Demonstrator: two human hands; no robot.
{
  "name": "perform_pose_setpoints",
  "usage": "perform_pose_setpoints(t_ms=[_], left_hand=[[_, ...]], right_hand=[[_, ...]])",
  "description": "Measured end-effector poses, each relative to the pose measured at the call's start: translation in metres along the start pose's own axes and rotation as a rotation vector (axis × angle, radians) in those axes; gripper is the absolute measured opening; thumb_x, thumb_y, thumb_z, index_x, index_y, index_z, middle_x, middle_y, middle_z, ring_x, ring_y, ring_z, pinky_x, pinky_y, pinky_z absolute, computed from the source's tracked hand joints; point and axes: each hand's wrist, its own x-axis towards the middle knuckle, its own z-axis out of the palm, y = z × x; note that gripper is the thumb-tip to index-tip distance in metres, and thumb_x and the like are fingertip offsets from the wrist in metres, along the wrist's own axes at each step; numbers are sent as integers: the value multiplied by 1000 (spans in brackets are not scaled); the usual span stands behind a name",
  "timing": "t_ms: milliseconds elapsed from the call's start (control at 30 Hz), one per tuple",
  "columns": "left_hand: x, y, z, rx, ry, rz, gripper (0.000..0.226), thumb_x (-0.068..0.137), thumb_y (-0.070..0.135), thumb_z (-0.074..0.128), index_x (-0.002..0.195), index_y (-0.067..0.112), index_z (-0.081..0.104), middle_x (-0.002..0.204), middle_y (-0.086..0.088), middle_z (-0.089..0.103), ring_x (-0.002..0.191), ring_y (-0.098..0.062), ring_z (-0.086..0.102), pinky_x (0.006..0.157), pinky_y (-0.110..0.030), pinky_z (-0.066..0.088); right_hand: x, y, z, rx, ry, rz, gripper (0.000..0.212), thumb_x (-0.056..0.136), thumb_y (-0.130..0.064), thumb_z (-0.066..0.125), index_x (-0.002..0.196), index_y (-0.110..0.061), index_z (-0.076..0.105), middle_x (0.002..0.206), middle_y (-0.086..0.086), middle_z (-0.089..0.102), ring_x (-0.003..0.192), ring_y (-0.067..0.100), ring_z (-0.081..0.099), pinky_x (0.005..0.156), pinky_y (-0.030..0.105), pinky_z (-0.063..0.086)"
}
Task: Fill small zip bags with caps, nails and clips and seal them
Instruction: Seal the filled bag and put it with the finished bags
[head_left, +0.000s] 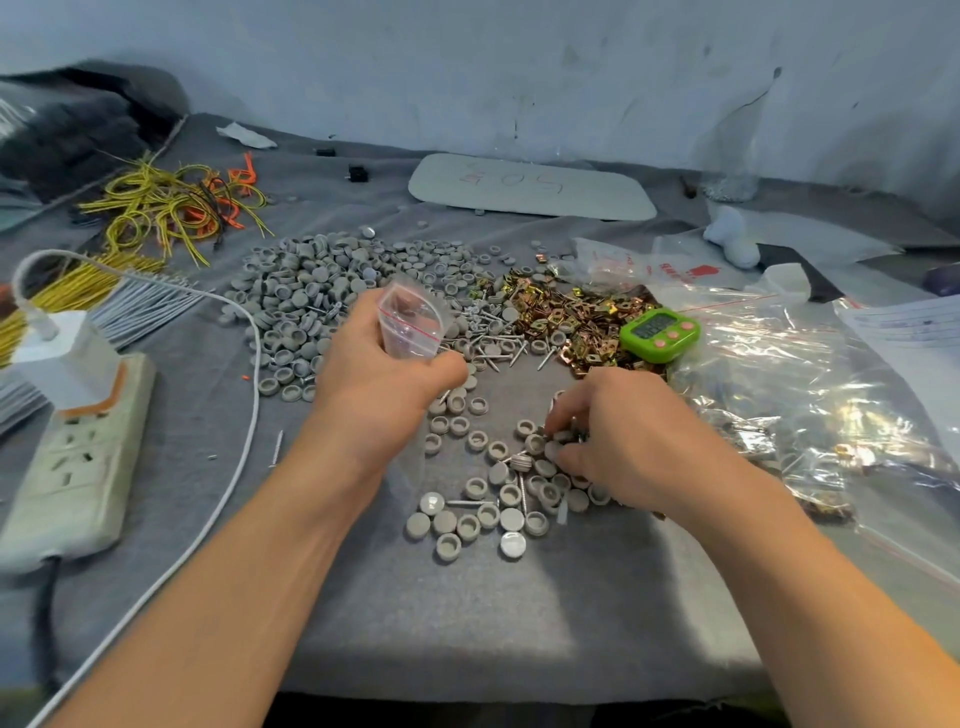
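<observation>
Grey cloth is covering the worktable (467, 649) beneath a pale, stained wall. Above the middle of it, the left hand (379, 384) is gripping a small clear plastic zip bag with a red seal line (413, 325), fingers curled round its lower part so the mouth is gaping upward. The film looks featherlight, limp and slick, so it is probably best pinched just under the seal, where the strip is stiffening it.

The right hand (623, 441) is curling its fingertips down and pinching up small round grey plastic caps (478, 519) scattered on the cloth. These look light and hard, and likely to roll.

Beyond them, thin silver nails (498, 345) and brassy folded metal clips (571, 317) are lying in heaps. A green digital timer (658, 334) is sitting beside the clips, with large crinkled clear bags (779, 374) spreading to the right.
</observation>
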Motion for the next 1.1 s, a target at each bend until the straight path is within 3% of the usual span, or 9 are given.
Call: perform_pose_setpoints(t_ms=[167, 400, 467, 533, 733, 800, 933, 1000, 1100], left_hand=[[-8, -2, 2, 279, 9, 73, 52, 56, 32, 75, 106, 38, 60, 88, 18, 69, 81, -5, 66, 72, -30, 50], [-14, -7, 8, 637, -82, 203, 59, 69, 26, 89, 106, 47, 47, 89, 21, 59, 77, 6, 55, 60, -15, 36], [-17, -10, 12, 643, -109, 217, 54, 71, 31, 87, 104, 47, 47, 87, 20, 59, 76, 5, 55, 59, -15, 34], [-18, -10, 16, 629, -153, 232, 52, 71, 32, 85, 107, 46, 50, 90, 18, 61, 80, 2, 57, 61, -18, 38], [-17, -7, 23, 557, -208, 218, 56, 62, 30, 82, 106, 47, 52, 89, 19, 67, 79, 4, 62, 60, -19, 46], [-15, -9, 22, 514, -195, 186, 55, 62, 27, 84, 105, 46, 54, 88, 21, 67, 80, 8, 61, 57, -14, 40], [-11, -9, 15, 435, -146, 132, 51, 61, 28, 81, 105, 41, 58, 91, 18, 68, 79, 3, 63, 69, -27, 49], [-9, -8, 10, 389, -117, 107, 51, 57, 33, 77, 105, 39, 61, 92, 17, 69, 81, 1, 65, 74, -30, 53], [-8, -8, 4, 332, -88, 72, 51, 56, 34, 76, 104, 40, 62, 92, 19, 70, 82, 0, 66, 74, -30, 52]], right_hand=[[6, -3, 9, 42, 31, 3, 7, 85, -32, 80, 90, -27, 80, 89, -3, 74, 87, 21, 68, 78, 36, 58], [6, -7, 6, 407, 366, -31, 3, 87, -35, 80, 87, -34, 78, 105, -18, 69, 92, 6, 60, 84, 24, 46], [1, -13, 4, 573, 406, -72, 3, 84, -35, 81, 86, -33, 79, 88, -18, 75, 76, 4, 65, 69, 21, 51], [-4, -20, 4, 610, 389, -148, 4, 81, -32, 82, 84, -34, 81, 77, -17, 73, 66, 2, 61, 56, 14, 42], [2, -31, 5, 563, 282, -202, 13, 82, -25, 79, 82, -38, 82, 53, -26, 56, 54, -2, 54, 50, 10, 36], [4, -28, 6, 659, 335, -183, 15, 83, -23, 78, 81, -37, 83, 58, -25, 65, 54, -1, 58, 50, 10, 39], [9, -19, 8, 714, 479, -5, 16, 88, -22, 75, 75, -29, 81, 61, -19, 70, 52, -2, 58, 48, 11, 40], [11, -16, 10, 502, 345, 67, 18, 93, -18, 69, 89, -31, 81, 82, -16, 77, 68, -2, 66, 60, 12, 48], [9, -20, 15, 121, 41, 57, 34, 94, -14, 65, 120, -34, 74, 120, -2, 74, 108, 21, 69, 92, 30, 56]])
